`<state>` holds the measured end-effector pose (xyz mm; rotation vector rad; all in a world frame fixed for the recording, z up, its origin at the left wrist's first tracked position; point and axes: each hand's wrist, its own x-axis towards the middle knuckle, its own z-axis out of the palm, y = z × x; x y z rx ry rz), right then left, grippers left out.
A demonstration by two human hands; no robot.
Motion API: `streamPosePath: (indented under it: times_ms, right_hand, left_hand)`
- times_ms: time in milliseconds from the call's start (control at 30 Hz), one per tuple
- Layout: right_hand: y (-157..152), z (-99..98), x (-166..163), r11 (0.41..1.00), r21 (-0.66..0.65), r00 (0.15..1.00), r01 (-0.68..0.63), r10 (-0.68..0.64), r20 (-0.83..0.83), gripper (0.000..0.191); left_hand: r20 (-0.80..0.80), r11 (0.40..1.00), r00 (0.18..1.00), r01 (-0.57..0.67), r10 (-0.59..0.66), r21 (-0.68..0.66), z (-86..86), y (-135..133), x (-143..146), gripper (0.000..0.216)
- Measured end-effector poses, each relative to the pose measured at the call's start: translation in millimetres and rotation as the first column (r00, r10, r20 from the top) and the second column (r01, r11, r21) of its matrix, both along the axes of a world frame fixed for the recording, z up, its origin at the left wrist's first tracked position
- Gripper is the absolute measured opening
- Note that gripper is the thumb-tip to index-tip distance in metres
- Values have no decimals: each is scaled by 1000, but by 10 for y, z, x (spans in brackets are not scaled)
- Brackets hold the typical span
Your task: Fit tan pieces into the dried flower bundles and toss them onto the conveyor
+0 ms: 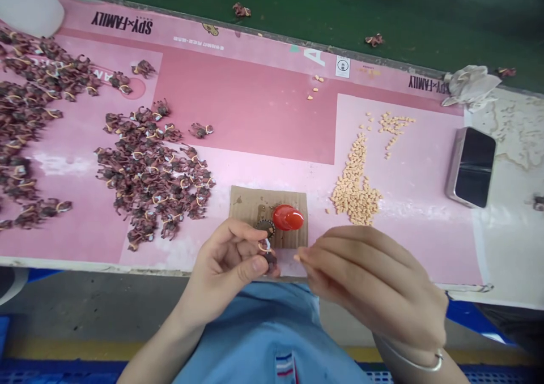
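My left hand (227, 262) is closed in a pinch round a small dark brown flower-shaped piece (268, 255) with a pale ring on it, held at the table's near edge. My right hand (374, 282) is just to its right, fingers pressed together on a tiny tan bead (297, 257) at the fingertips, a short gap from the brown piece. Right behind the hands, a red rounded cap (288, 217) stands on a scrap of brown cardboard (246, 205). A heap of tan beads (357, 186) lies right of the cardboard.
Piles of the same dark brown pieces (153, 171) cover the pink printed mat (255, 106) at centre left and far left. A phone (471, 167) lies at the right, crumpled paper (470, 84) beyond it. Green surface (382, 4) runs behind the table.
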<state>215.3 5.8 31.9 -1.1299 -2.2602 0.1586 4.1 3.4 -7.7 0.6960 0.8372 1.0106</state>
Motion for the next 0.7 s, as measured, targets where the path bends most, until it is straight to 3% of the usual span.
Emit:
streamPosePath:
  times_ms: [233,400,533,600,700]
  right_hand:
    - [-52,-34,-149,1000,-14,996,-2,1,-91,11]
    - [-119,-35,-215,999,45,999,15,-16,33,16]
    - [-180,-60,-282,991,128,992,44,-58,108,20]
    - [-158,-102,-284,988,137,995,67,-75,60,21]
    - [-75,-174,-191,992,59,991,108,-103,-89,29]
  left_hand:
    - [-39,1000,999,5,-6,-25,21,-1,24,35]
    - [-48,991,990,-130,131,21,47,24,111,26]
    - [-192,973,955,-210,226,99,104,50,159,30]
    - [-290,968,931,-176,223,177,153,96,130,29]
    - [-426,959,897,11,116,284,249,329,36,18]
